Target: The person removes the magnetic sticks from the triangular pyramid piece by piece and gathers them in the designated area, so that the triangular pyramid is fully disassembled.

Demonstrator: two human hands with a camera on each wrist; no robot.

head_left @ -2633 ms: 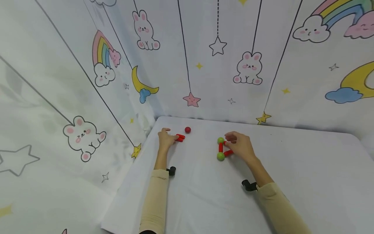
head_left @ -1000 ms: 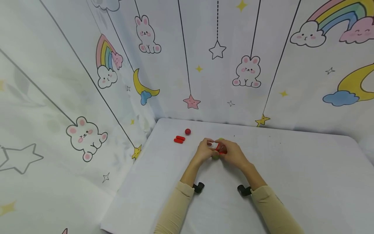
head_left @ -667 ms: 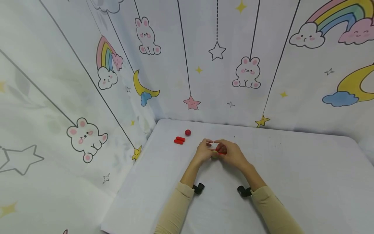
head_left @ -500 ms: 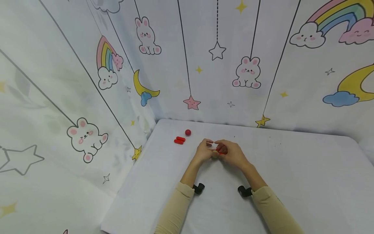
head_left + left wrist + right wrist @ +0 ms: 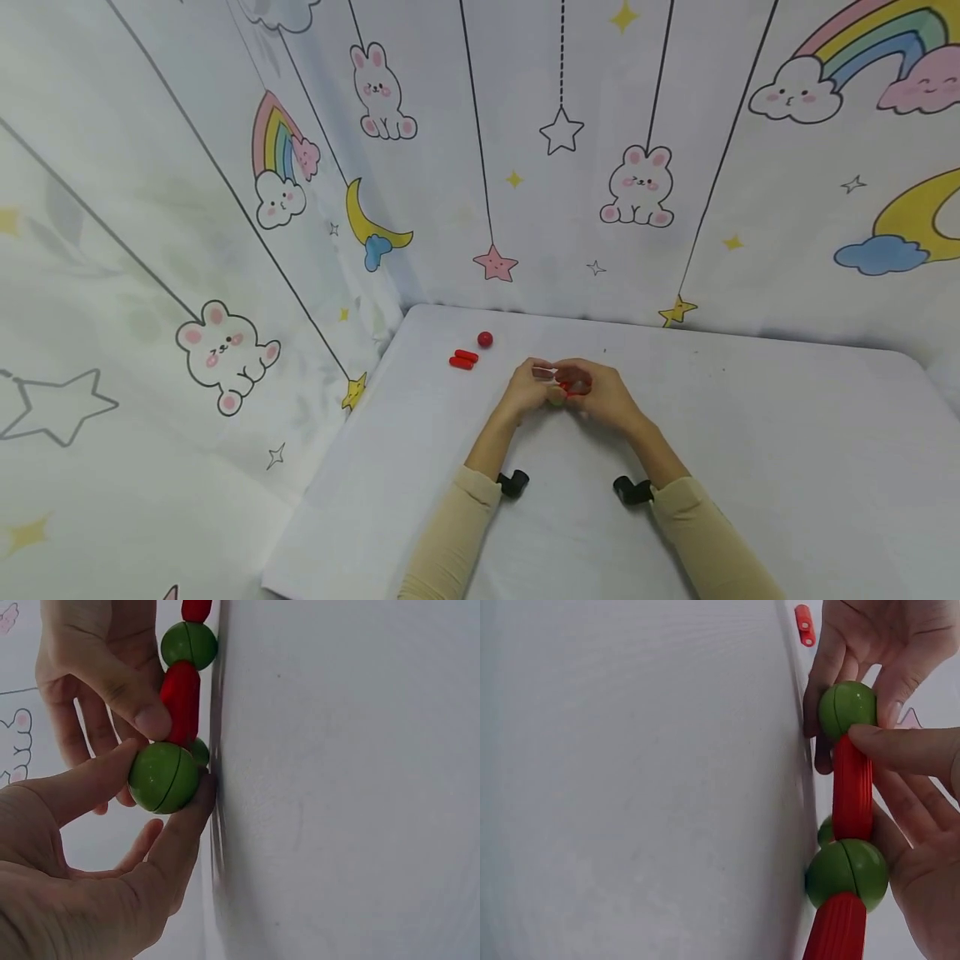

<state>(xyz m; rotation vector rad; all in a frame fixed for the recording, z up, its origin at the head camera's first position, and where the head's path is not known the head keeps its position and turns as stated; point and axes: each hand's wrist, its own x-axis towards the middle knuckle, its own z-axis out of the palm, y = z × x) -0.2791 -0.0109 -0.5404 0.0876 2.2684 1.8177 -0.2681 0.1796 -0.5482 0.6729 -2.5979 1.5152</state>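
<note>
My left hand point(image 5: 525, 390) pinches a green ball point(image 5: 163, 778) between thumb and fingers. Close on its right, my right hand point(image 5: 609, 398) grips a ridged red rod point(image 5: 853, 787), thumb near the end that meets this ball. At the rod's other end sits a second green ball point(image 5: 847, 874), and from it runs another red rod point(image 5: 836, 930). A third green ball point(image 5: 825, 831) is partly hidden behind the first rod. In the head view the fingers cover most of these joined pieces.
Two loose red rods point(image 5: 463, 359) lie side by side on the white table point(image 5: 390, 467), left of my hands. A red ball point(image 5: 485, 339) rests just beyond them. Cartoon-printed curtains point(image 5: 435, 167) rise behind the table and along its left.
My left hand has left the two loose red rods and come right, to a green ball of the joined pieces. My right hand stays at these pieces, which have shifted between the hands.
</note>
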